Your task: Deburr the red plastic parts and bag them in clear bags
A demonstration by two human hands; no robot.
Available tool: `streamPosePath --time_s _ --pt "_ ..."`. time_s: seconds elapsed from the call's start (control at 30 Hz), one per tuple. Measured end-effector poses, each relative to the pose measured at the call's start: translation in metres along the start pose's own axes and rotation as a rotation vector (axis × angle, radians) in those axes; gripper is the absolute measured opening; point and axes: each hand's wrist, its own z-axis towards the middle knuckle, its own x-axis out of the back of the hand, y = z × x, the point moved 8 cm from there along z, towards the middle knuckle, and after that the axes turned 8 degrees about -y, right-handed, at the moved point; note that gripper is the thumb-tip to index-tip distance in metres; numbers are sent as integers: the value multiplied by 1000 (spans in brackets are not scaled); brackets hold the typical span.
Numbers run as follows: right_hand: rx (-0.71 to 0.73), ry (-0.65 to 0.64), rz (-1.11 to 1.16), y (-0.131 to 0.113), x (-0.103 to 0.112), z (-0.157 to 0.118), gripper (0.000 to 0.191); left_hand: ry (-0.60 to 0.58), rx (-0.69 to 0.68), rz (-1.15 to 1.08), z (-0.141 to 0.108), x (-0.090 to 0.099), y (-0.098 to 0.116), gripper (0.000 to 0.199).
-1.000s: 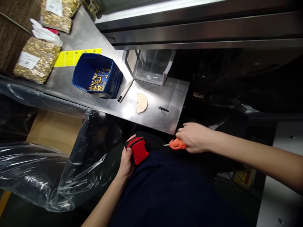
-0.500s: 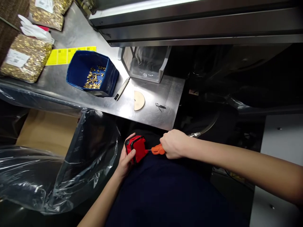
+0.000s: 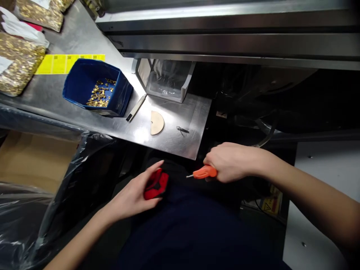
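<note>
My left hand (image 3: 140,191) is around a red and black block-shaped object (image 3: 156,184), thumb and fingers on opposite sides of it, over my dark clothing. My right hand (image 3: 229,162) is wrapped round an orange air gun (image 3: 205,172), whose thin metal nozzle points left toward the red object with a gap between them. A hose runs from behind my right wrist. On the metal table (image 3: 174,144) beyond my hands lie a pale half-round disc (image 3: 156,123), nail clippers (image 3: 182,129) and a light-coloured knife-like tool (image 3: 136,108).
A blue bin (image 3: 123,93) with small brass pieces stands on the table, left of a clear grey-edged bin (image 3: 184,92). Bags of brass parts (image 3: 19,60) and a yellow label strip (image 3: 59,64) are farther left. A plastic-lined box (image 3: 36,157) sits below the table's left side.
The orange air gun has moved right, away from the red object. My left hand has turned and shifted slightly left and down, and the red object shows a different side. The view has shifted.
</note>
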Motion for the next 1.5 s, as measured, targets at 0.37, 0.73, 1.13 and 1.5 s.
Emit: streamPosePath --time_s 0.37,0.73,1.13,1.5 --pt "-547 487 -229 186 9 59 43 194 -34 -630 70 -14 4 60" --pt "-589 521 -256 212 5 86 49 346 -144 -17 115 2 26 48" --pt "-598 764 -202 171 2 20 55 475 -297 429 111 -3 65 31" --pt "-431 1458 322 170 -92 -30 20 552 -383 688 150 57 130 24"
